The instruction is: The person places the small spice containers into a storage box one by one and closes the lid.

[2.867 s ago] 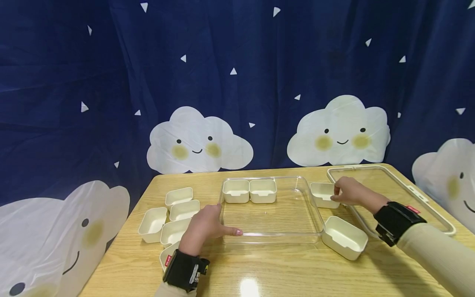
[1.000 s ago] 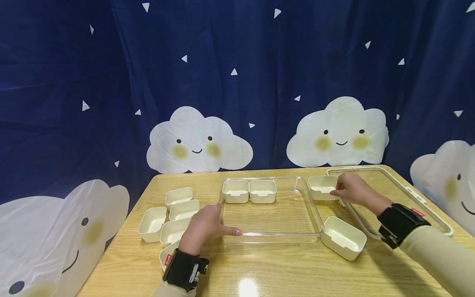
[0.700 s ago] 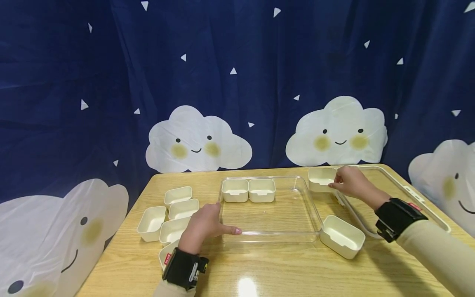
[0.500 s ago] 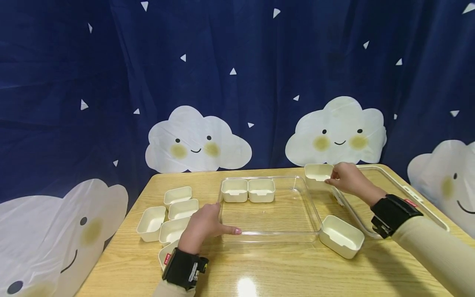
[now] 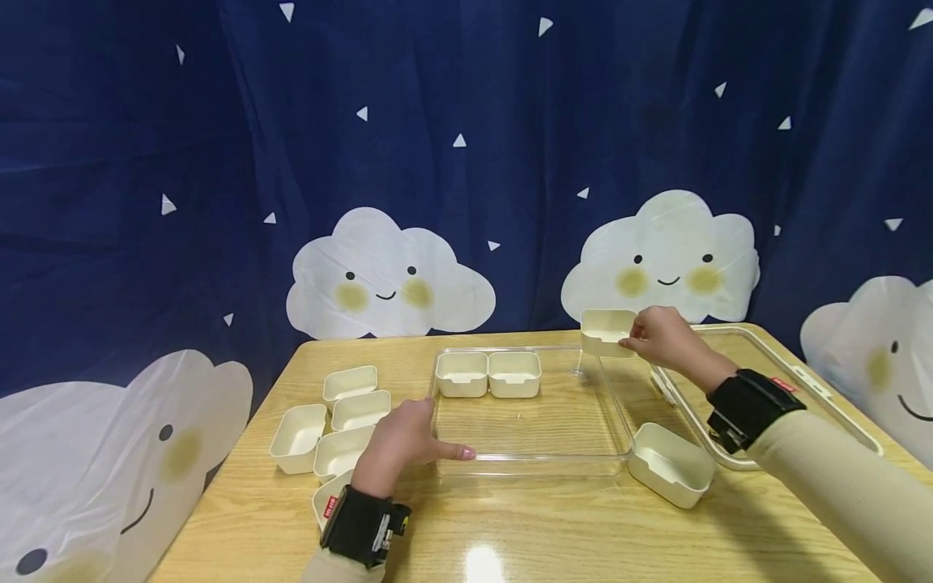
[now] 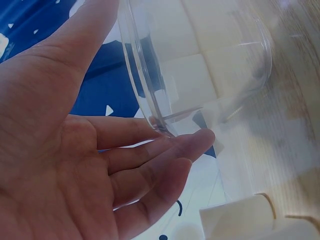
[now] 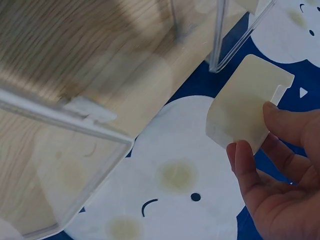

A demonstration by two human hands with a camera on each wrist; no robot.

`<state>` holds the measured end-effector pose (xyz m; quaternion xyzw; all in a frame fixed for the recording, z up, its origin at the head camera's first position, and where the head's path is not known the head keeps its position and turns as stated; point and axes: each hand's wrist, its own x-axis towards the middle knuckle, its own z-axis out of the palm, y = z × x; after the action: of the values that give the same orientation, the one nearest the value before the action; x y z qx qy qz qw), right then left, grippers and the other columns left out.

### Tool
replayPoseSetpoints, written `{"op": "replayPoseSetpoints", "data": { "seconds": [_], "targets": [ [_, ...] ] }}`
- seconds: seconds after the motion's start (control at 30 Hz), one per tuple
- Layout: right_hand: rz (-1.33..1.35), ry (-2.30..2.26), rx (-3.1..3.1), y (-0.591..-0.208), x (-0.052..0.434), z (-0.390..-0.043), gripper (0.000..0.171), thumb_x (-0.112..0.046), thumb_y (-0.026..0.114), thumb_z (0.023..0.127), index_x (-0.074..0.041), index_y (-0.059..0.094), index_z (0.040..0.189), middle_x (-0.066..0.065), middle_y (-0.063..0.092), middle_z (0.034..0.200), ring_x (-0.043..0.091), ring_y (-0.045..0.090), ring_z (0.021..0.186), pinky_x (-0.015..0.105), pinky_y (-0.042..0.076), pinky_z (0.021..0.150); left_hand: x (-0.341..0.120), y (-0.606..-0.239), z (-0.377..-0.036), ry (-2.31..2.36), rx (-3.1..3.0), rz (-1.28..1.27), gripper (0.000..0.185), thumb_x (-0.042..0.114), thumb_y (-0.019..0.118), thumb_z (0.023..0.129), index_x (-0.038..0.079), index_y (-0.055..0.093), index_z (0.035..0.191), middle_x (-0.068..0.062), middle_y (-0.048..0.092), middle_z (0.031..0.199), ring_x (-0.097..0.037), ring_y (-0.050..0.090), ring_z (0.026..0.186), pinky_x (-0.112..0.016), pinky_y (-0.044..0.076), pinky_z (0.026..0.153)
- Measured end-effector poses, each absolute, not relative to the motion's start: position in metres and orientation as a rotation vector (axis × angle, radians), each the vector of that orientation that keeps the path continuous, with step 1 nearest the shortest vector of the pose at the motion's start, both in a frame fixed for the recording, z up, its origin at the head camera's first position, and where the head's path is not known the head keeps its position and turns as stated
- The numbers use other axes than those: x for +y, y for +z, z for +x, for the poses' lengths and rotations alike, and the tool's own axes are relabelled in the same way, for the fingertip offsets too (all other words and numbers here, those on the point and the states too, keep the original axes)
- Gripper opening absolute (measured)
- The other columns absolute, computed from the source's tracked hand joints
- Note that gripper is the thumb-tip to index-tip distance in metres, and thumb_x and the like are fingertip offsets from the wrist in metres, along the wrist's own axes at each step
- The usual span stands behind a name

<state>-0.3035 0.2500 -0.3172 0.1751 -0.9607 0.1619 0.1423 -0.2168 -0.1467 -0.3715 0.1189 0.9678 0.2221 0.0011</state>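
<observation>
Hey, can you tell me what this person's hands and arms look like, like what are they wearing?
The left hand and right hand are ungloved. Beige sleeves cover the forearms. Each wrist has a black band, left and right, with a small red tag. The left band also shows a white marking.

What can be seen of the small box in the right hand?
The box is cream, round-cornered and open-topped, with a step cut into its rim; it looks like smooth plastic. No contents show. The right hand pinches it by its right side, thumb near that step. It is in the air, roughly level, opening up. In the head view it overlaps the far right corner of the clear tray, but the right wrist view shows a gap between them.
</observation>
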Motion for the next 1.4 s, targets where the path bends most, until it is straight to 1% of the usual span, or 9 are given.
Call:
{"op": "replayPoseSetpoints", "data": {
  "seconds": [0.17,0.43,0.57,0.73,0.97,1.07,1.23,1.4],
  "targets": [
    [0.534,0.494,-2.768,-0.318,0.235,-0.304,0.023,-0.011,0.079,0.085,0.001,0.069,0.068,0.004,0.065,0.063,0.017,0.055,0.058,0.035,0.046,0.058,-0.147,-0.372,-0.218,0.694,3.042,0.380,0.098,0.060,0.091,0.062,0.002,0.059,0.135,-0.018,0.071,0.107,-0.024,0.066,0.087,-0.047,0.056,0.078],
    [0.613,0.499,-2.722,-0.323,0.217,-0.305,0.022,-0.009,0.081,0.082,-0.001,0.071,0.065,0.002,0.065,0.061,0.015,0.053,0.054,0.032,0.045,0.055,-0.147,-0.371,-0.217,0.685,3.051,0.388,0.095,0.060,0.091,0.062,0.002,0.060,0.131,-0.015,0.070,0.101,-0.022,0.064,0.084,-0.046,0.055,0.075],
    [0.640,0.511,-2.732,-0.326,0.210,-0.305,0.021,-0.009,0.081,0.083,-0.002,0.072,0.066,0.002,0.065,0.062,0.014,0.053,0.054,0.031,0.044,0.054,-0.147,-0.372,-0.218,0.699,3.051,0.403,0.094,0.059,0.092,0.062,0.005,0.060,0.132,-0.016,0.071,0.104,-0.024,0.066,0.087,-0.046,0.055,0.076],
    [0.653,0.531,-2.765,-0.331,0.203,-0.304,0.018,-0.007,0.081,0.083,-0.001,0.073,0.068,0.002,0.066,0.064,0.014,0.053,0.056,0.030,0.045,0.055,-0.147,-0.374,-0.219,0.700,3.050,0.402,0.095,0.060,0.091,0.062,0.005,0.060,0.133,-0.016,0.071,0.105,-0.025,0.067,0.089,-0.046,0.055,0.077],
    [0.675,0.464,-2.786,-0.339,0.196,-0.306,0.021,-0.007,0.081,0.082,-0.003,0.072,0.064,0.000,0.065,0.062,0.013,0.052,0.057,0.031,0.046,0.057,-0.147,-0.374,-0.218,0.711,3.044,0.411,0.096,0.060,0.091,0.062,0.006,0.059,0.135,-0.018,0.071,0.110,-0.028,0.068,0.094,-0.048,0.056,0.079],
    [0.689,0.442,-2.782,-0.342,0.194,-0.307,0.021,-0.006,0.081,0.081,-0.001,0.073,0.063,0.000,0.065,0.060,0.012,0.052,0.055,0.031,0.046,0.055,-0.147,-0.373,-0.218,0.700,3.047,0.403,0.097,0.061,0.091,0.062,0.005,0.059,0.135,-0.017,0.071,0.109,-0.028,0.068,0.094,-0.047,0.056,0.079],
    [0.669,0.407,-2.819,-0.346,0.191,-0.308,0.023,-0.005,0.082,0.081,-0.001,0.071,0.062,-0.002,0.061,0.059,0.012,0.048,0.055,0.030,0.044,0.054,-0.147,-0.372,-0.218,0.699,3.044,0.392,0.098,0.060,0.092,0.062,0.004,0.059,0.136,-0.017,0.071,0.109,-0.027,0.068,0.094,-0.047,0.056,0.079],
    [0.638,0.391,-2.865,-0.348,0.189,-0.309,0.028,0.000,0.080,0.081,-0.003,0.064,0.058,-0.004,0.052,0.059,0.012,0.043,0.057,0.028,0.040,0.055,-0.148,-0.371,-0.217,0.683,3.049,0.389,0.098,0.060,0.092,0.061,0.003,0.059,0.134,-0.017,0.071,0.107,-0.027,0.068,0.092,-0.047,0.056,0.078]
  ]
}}
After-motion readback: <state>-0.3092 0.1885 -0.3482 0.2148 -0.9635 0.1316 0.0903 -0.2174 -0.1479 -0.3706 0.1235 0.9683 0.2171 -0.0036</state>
